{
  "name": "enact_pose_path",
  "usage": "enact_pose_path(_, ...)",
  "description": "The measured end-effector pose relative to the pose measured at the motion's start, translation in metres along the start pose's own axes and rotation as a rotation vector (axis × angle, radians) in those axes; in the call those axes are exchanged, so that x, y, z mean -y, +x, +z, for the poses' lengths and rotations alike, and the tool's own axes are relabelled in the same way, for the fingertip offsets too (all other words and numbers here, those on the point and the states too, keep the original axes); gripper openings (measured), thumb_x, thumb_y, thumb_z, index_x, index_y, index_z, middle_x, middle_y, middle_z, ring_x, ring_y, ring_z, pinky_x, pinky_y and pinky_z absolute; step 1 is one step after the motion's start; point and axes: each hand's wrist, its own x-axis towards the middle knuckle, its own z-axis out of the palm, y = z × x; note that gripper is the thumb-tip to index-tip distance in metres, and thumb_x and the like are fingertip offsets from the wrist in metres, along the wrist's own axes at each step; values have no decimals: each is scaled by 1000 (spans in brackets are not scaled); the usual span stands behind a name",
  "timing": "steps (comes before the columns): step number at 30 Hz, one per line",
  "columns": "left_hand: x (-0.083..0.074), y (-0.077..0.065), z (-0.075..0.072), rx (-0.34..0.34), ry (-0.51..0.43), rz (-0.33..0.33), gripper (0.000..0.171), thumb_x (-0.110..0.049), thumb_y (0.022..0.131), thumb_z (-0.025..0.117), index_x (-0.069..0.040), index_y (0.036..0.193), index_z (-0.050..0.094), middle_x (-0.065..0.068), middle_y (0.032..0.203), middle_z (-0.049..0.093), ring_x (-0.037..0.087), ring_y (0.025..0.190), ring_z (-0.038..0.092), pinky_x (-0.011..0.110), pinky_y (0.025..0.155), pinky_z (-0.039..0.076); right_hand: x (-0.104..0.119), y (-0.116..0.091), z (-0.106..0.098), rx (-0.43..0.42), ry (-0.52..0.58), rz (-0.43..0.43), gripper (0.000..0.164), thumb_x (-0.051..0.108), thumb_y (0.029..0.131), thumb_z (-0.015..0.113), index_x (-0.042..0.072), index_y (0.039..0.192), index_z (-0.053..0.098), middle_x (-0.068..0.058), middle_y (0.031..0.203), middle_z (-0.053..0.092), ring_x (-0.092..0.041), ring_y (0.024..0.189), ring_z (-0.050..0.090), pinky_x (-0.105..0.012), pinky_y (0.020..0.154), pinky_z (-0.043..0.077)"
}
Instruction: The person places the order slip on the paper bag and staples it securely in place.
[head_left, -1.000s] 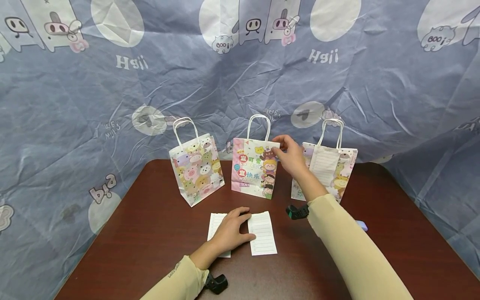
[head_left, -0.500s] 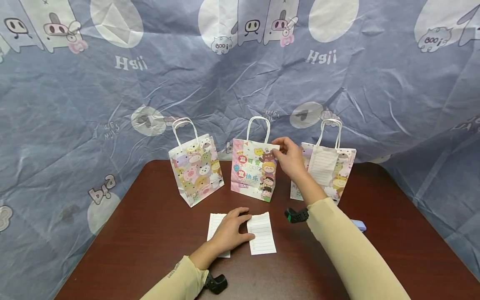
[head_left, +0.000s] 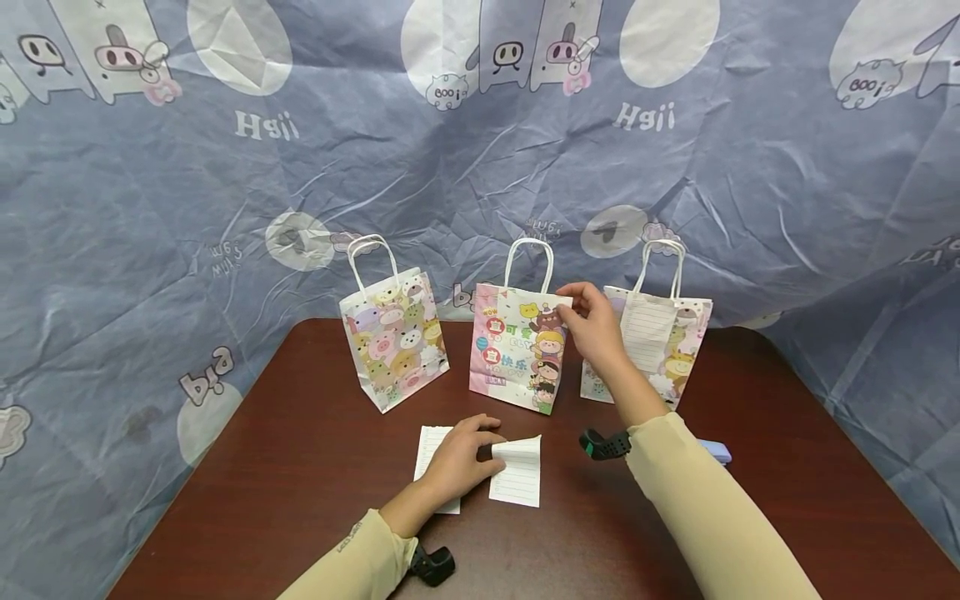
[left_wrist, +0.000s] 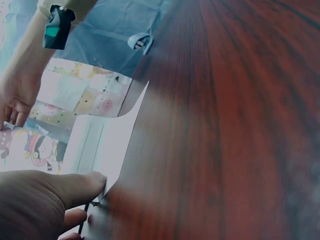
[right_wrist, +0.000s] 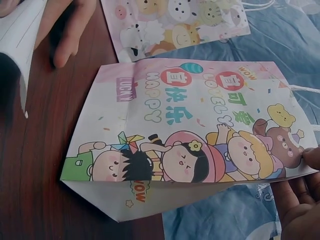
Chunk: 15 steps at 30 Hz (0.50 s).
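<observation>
In the head view my right hand pinches the upper right edge of the middle paper gift bag, printed with cartoon children and a bear. The right wrist view shows the thumb on the front of this bag and fingers behind it. My left hand grips the left side of a lined paper slip. Its thumb lies on the slip in the left wrist view, and the sheet bends upward. A second lined slip lies flat on the table, partly covered by the left hand.
An animal-print gift bag stands at the back left. Behind the right arm is another gift bag, with a lined slip on its front. A small light-blue object lies on the dark wooden table, partly hidden by the sleeve.
My right hand has shifted the middle bag slightly right and nearer. The right-hand slip lay flat before; its upper part now curls up at my left hand.
</observation>
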Motion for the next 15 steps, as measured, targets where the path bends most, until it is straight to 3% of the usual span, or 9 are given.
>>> enact_pose_path(9,-4,1,-3,-41,-56,-51,26,-21,86,78,-12,110,77,2,133,64,24,122,61,44,100,49,-4,-14,-12,-12,30,20,23,13,98,63,9,120,62,2,82,53,-10,73,49,-19,65,43)
enact_pose_path(15,-6,2,-1,-126,-143,-60,25,-15,84,80,-11,108,77,2,130,65,22,120,63,42,99,51,-8,-22,-19,-10,39,11,23,13,97,64,8,119,63,1,79,53,-11,70,50,-19,63,44)
